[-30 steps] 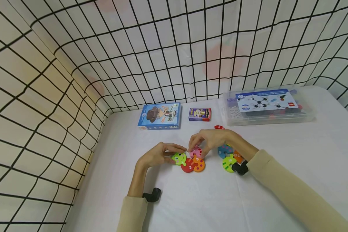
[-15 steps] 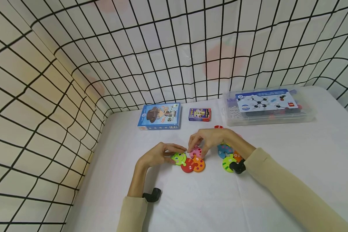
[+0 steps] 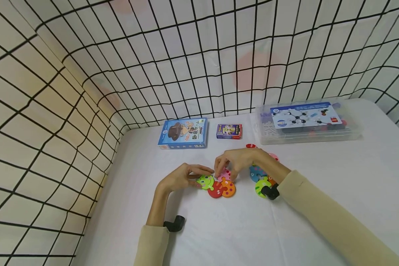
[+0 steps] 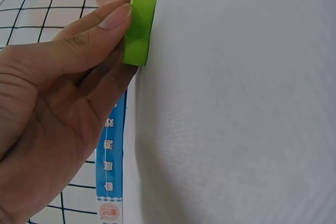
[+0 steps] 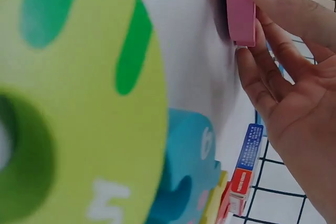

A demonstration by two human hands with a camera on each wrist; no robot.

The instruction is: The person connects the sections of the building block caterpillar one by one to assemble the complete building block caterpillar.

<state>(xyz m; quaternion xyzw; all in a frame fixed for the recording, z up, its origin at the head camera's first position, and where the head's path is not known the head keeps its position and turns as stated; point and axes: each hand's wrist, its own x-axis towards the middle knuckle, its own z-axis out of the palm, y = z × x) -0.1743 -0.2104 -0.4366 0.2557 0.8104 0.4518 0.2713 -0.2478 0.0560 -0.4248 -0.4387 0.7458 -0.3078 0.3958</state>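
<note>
In the head view, my left hand (image 3: 183,177) grips the edge of a green puzzle piece (image 3: 206,182) with a smiling face. Its thumb and fingers also show on that green edge in the left wrist view. A red puzzle piece (image 3: 215,190) numbered 2 joins the green one, and an orange spotted puzzle piece (image 3: 228,189) sits against the red. Above the orange, my right hand (image 3: 239,160) pinches a pink spotted puzzle piece (image 3: 224,175), partly covered by its fingers. The right wrist view has the pink piece's side (image 5: 241,14) touching the orange one.
Beneath the right forearm lie more loose pieces, among them a blue one (image 3: 256,172) and a green striped one (image 3: 262,185). Along the back stand a blue game box (image 3: 183,133), a small card box (image 3: 229,131) and a clear plastic case (image 3: 309,122), before a black wire grid.
My right hand and forearm have shifted slightly left, the fingers now lying a little further over the pink puzzle piece. The left hand has stayed in place.
</note>
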